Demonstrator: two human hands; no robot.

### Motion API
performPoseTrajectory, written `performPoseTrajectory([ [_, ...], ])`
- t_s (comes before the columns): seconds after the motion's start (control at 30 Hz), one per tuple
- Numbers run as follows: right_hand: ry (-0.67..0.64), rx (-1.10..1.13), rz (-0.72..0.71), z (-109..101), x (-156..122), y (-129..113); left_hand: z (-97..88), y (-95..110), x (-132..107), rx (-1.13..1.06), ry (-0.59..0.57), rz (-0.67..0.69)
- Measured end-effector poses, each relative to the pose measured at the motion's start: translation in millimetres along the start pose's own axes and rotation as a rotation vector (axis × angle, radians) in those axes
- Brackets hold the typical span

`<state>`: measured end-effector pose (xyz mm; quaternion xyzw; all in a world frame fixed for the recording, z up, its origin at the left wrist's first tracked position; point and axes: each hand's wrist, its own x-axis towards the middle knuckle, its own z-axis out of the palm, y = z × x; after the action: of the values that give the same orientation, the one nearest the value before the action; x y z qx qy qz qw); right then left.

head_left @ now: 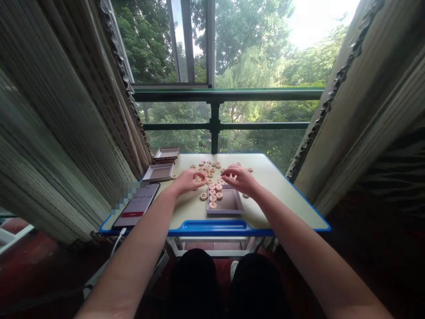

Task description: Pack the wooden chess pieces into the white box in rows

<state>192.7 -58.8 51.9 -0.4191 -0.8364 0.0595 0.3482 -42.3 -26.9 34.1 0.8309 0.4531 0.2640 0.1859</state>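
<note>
Round wooden Chinese chess pieces (206,169) with characters on them lie scattered over the far middle of a small pale table. My left hand (186,180) is among them on the left, thumb and fingers closed around a Chinese chess piece (203,179). Across from it my right hand (241,178) hovers at the pieces just past a shallow box, fingers curled into a pinch; what sits between its fingertips is hidden. That open box (234,212) holds several pieces with red characters (213,198) in two columns on its left side. One piece with a dark character (203,196) lies left of the box.
A phone (141,206) with a running timer lies at the table's left edge, a white cable (118,239) below it. Behind it are an empty tray (158,172) and stacked box parts (166,153). A blue rim (215,226) edges the table; curtains hang either side.
</note>
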Motion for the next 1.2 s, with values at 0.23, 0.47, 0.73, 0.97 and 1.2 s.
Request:
performPoseTrajectory([
  [0.23, 0.05, 0.044, -0.118, 11.1, -17.8, 6.9, 7.1, 21.2, -3.4, -0.236, 0.056, 0.083],
  [0.47, -0.021, 0.132, -0.128, 17.3, -19.3, -2.1, 13.9, 22.1, -1.8, -0.243, -0.099, 0.044],
  [0.73, -0.012, 0.155, -0.016, 15.5, -21.8, -4.4, 17.8, 26.6, -4.7, -0.228, -0.097, 0.099],
  [0.97, -0.092, 0.19, 0.046, 10.2, -22.3, -6.8, 19.2, 31.6, -7.5, -0.195, -0.076, 0.121],
  [1.2, -0.204, 0.09, 0.0, 13.3, -21.2, -1.9, 25.3, 20.0, -4.0, -0.232, 0.093, 0.045],
])
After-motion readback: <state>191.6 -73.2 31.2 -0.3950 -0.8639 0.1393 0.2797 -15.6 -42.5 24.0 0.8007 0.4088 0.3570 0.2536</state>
